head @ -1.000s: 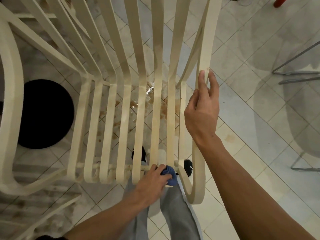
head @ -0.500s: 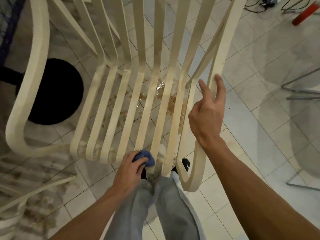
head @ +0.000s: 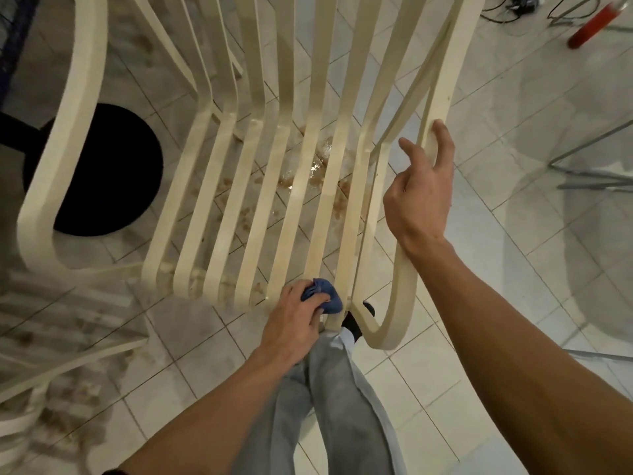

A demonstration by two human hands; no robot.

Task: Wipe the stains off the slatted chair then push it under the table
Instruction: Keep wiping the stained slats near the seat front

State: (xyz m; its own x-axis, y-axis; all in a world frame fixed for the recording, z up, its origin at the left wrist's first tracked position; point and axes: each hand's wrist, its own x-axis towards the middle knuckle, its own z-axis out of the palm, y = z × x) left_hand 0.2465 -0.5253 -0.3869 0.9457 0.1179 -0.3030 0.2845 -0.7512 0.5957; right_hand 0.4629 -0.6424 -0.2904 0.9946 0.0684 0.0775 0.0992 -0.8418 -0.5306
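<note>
**Person wiping the front edge of a stained cream slatted chair**

Seen from above, a cream slatted chair [head: 60, 138] stands on a pale tiled floor [head: 496, 217] directly in front of the person, filling the upper and middle part of the view. Its seat and back are made of long narrow slats that bend where the seat meets the back, and broad curved armrests loop round each side. Brown, crusty residue [head: 195, 279] clings to the front ends of the slats on the left side. Brown splashes and a wet shine show on the tiles beneath the seat.

The left hand [head: 291, 323] grips a bunched blue cloth [head: 327, 296] and presses it against the front edge of the seat, near the right-hand slats. The right hand [head: 418, 200] is relaxed and spread, with fingertips touching the inner side of the right armrest and nothing held.

The person's grey trousers [head: 329, 406] are just below the seat edge. A black round disc [head: 109, 173] lies on the floor beyond the left armrest, and a red cylinder [head: 596, 22] lies at the top right, well apart.
</note>
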